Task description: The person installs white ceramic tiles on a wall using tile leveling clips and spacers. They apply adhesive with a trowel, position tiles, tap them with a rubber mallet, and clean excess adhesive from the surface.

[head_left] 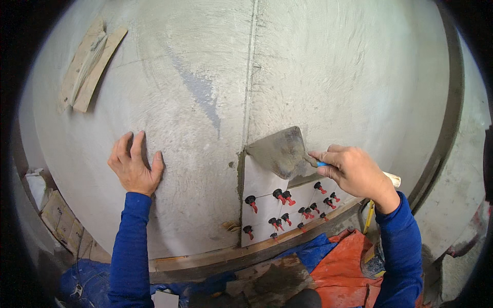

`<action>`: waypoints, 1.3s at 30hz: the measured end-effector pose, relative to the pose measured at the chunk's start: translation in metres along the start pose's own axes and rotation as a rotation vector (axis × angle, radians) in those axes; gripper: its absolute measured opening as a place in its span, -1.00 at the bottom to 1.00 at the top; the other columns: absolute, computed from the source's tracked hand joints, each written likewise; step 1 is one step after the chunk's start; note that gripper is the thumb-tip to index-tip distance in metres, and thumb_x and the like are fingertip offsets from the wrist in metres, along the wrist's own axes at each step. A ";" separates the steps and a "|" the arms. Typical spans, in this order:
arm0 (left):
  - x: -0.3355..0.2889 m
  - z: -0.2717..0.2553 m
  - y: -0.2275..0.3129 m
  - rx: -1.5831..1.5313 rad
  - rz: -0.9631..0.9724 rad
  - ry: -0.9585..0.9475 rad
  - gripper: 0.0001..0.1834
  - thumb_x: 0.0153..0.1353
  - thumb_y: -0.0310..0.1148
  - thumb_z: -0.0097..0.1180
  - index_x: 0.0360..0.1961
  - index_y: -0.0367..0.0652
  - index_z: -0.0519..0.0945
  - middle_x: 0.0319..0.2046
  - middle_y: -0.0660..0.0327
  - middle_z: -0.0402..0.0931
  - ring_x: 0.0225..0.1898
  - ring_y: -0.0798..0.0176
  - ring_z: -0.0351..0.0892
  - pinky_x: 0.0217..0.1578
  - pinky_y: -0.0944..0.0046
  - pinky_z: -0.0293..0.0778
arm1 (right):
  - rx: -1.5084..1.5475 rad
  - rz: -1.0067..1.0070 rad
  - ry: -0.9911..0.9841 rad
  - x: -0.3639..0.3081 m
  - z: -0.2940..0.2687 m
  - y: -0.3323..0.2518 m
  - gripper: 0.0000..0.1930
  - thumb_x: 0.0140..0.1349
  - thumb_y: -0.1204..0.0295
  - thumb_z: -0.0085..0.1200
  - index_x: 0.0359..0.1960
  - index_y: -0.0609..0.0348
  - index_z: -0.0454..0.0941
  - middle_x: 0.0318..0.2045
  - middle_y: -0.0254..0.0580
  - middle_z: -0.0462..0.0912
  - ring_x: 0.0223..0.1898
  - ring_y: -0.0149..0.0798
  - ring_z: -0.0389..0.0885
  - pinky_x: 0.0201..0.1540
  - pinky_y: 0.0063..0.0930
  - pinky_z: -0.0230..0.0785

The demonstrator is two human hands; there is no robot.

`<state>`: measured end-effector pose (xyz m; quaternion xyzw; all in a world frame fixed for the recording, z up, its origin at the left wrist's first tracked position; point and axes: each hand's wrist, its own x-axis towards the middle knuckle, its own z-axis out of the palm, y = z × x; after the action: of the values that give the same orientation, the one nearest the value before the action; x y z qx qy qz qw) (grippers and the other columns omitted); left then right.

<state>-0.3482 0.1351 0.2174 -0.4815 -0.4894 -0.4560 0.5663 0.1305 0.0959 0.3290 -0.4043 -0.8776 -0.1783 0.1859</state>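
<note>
My right hand is closed round the handle of a trowel. Its flat blade, smeared with grey mortar, lies over the upper corner of a pale wall tile. Below the blade, several red and black tile levelling clips stick out from the joints between tiles low on the wall. My left hand rests against the grey plastered wall with its fingers spread, holding nothing. A vertical line on the wall runs down to the tile's upper left corner. The trowel's grip is mostly hidden in my fingers.
Torn cardboard hangs on the wall at upper left. Along the wall's foot runs a ledge. Orange sheeting, blue sheeting and a mortar-stained board lie below. Boxes stand at far left; a bucket is partly behind my right forearm.
</note>
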 end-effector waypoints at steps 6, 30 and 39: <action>-0.003 0.003 -0.001 0.072 -0.003 -0.016 -0.36 0.30 0.08 0.19 0.36 0.12 0.51 0.32 0.13 0.34 0.39 0.01 0.22 0.37 -0.05 0.13 | 0.100 -0.079 -0.023 0.012 0.011 0.018 -0.63 0.37 0.32 0.20 0.16 0.14 0.69 -0.34 0.04 0.65 -0.26 0.19 0.67 -0.18 0.03 0.48; -0.006 0.009 -0.009 0.085 0.041 0.005 -0.37 0.27 -0.16 0.24 0.37 0.02 0.49 0.36 0.03 0.35 0.39 -0.10 0.24 0.39 -0.10 0.12 | -0.024 0.221 0.072 -0.073 0.018 0.123 -0.63 0.32 0.36 0.25 0.15 0.07 0.72 -0.28 0.01 0.70 -0.19 0.12 0.68 -0.12 -0.05 0.52; -0.003 0.012 -0.015 0.170 0.111 0.014 -0.38 0.33 -0.16 0.17 0.39 -0.09 0.46 0.36 -0.05 0.32 0.39 -0.11 0.22 0.39 -0.12 0.08 | 1.156 0.542 0.496 -0.182 0.209 0.057 -0.60 0.47 0.35 0.12 0.19 0.42 0.58 -0.21 0.08 0.72 -0.29 -0.09 0.69 -0.16 -0.28 0.52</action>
<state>-0.3649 0.1453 0.2167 -0.4547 -0.4950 -0.3842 0.6329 0.2465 0.1100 0.0706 -0.3927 -0.6312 0.2844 0.6054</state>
